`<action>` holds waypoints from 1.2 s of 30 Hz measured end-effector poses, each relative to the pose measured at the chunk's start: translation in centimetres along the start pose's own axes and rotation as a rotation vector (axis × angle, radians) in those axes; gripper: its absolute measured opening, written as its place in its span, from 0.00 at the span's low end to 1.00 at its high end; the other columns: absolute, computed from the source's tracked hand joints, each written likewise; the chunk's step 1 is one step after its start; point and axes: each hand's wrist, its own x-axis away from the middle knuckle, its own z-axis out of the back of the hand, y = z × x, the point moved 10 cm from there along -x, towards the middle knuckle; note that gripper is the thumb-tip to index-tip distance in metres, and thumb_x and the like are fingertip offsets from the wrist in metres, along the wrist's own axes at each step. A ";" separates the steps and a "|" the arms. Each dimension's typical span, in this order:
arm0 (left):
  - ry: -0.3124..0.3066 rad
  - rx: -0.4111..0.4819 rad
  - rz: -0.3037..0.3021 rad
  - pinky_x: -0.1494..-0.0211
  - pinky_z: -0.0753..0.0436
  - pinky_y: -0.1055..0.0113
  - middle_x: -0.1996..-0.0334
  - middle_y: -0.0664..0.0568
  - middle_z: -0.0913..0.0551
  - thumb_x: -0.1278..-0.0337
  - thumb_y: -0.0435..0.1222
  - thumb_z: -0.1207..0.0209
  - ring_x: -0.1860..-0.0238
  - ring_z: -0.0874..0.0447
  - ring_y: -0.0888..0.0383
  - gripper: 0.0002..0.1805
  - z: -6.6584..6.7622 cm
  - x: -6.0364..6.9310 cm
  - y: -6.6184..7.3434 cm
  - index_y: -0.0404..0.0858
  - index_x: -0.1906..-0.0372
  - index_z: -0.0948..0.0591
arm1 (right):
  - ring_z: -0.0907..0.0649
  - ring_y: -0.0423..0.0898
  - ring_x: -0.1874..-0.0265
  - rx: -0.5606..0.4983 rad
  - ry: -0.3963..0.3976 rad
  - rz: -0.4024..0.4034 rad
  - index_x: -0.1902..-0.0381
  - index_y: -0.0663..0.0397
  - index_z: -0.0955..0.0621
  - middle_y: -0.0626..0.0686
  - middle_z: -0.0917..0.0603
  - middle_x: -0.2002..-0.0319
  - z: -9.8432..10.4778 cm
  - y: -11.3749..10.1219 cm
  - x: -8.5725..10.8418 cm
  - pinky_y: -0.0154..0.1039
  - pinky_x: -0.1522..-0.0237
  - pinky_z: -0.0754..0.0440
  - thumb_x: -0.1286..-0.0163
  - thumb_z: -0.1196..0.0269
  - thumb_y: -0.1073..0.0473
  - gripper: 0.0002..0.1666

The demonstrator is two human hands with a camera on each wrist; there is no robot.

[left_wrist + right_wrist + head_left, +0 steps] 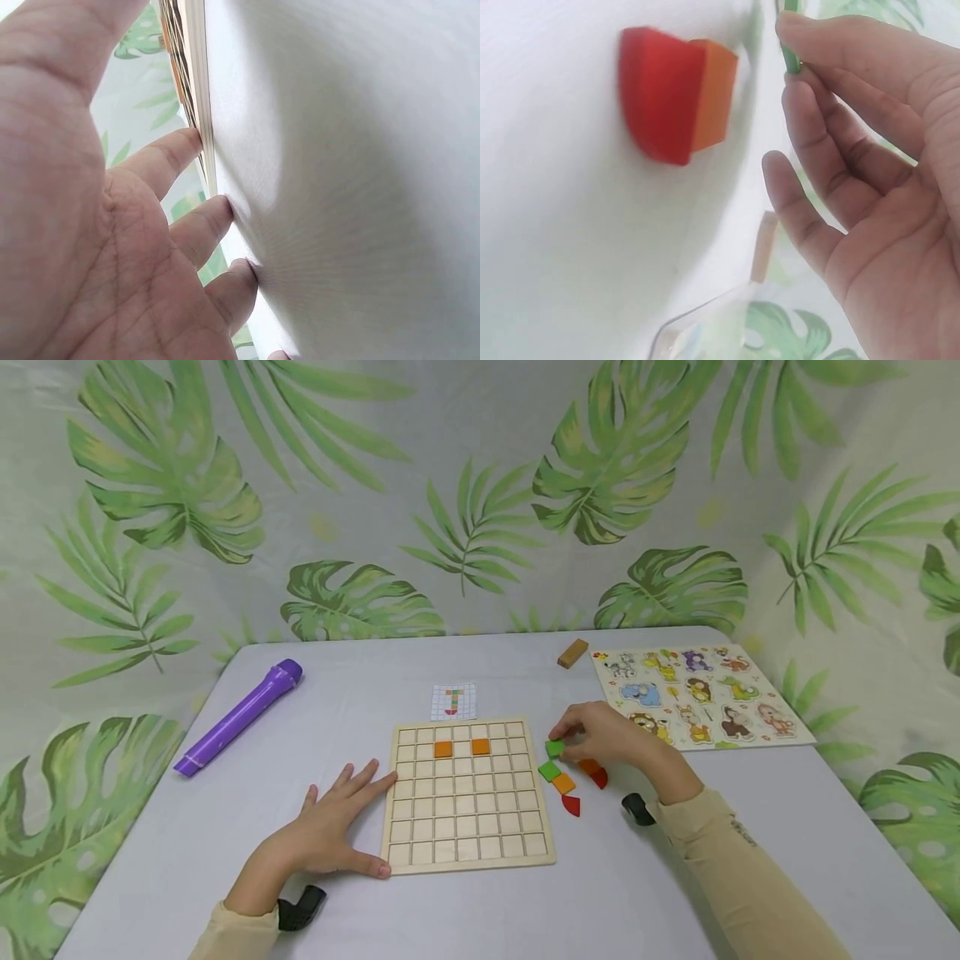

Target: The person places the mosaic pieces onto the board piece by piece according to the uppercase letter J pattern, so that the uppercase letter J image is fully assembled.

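Pinching a green tile (555, 748) in the grip of the right hand (611, 735), just off the right edge of the gridded board (465, 806), close to a 2nd green tile (550, 771) on the table (495, 914)! Over on the left, touching the board's edge with the straight, wide-spread fingers of the left hand (326, 831), with 2 orange tiles (443, 749) in the 2nd row from the top.

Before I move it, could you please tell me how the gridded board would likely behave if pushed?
The gridded board looks stiff, given its straight edges. Broad and low, it would probably slide rather than tip. Its orange tiles may ride along, each lying in a cell.
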 end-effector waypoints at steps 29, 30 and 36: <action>-0.013 -0.006 0.007 0.26 0.64 0.12 0.11 0.43 0.52 0.67 0.65 0.18 0.13 0.63 0.28 0.72 0.0 -0.1 0.0 0.56 0.13 0.42 | 0.14 0.42 0.57 -0.042 0.001 0.137 0.51 0.54 0.08 0.51 0.09 0.53 -1.4 -6.0 -5.3 0.43 0.46 0.13 0.32 0.23 0.59 0.13; -0.013 -0.003 0.008 0.26 0.64 0.12 0.11 0.43 0.52 0.67 0.65 0.18 0.13 0.64 0.28 0.72 -0.1 -0.1 0.0 0.56 0.13 0.42 | 0.15 0.42 0.57 -0.044 -0.004 0.142 0.51 0.54 0.08 0.51 0.09 0.52 -1.6 -6.2 -5.5 0.42 0.46 0.13 0.32 0.23 0.59 0.13; -0.009 -0.008 0.009 0.27 0.64 0.12 0.11 0.43 0.52 0.67 0.65 0.18 0.13 0.63 0.28 0.72 -0.1 -0.1 -0.1 0.56 0.13 0.42 | 0.14 0.42 0.56 -0.045 -0.024 0.167 0.50 0.55 0.09 0.51 0.09 0.52 -2.5 -7.3 -6.7 0.37 0.48 0.13 0.32 0.23 0.60 0.13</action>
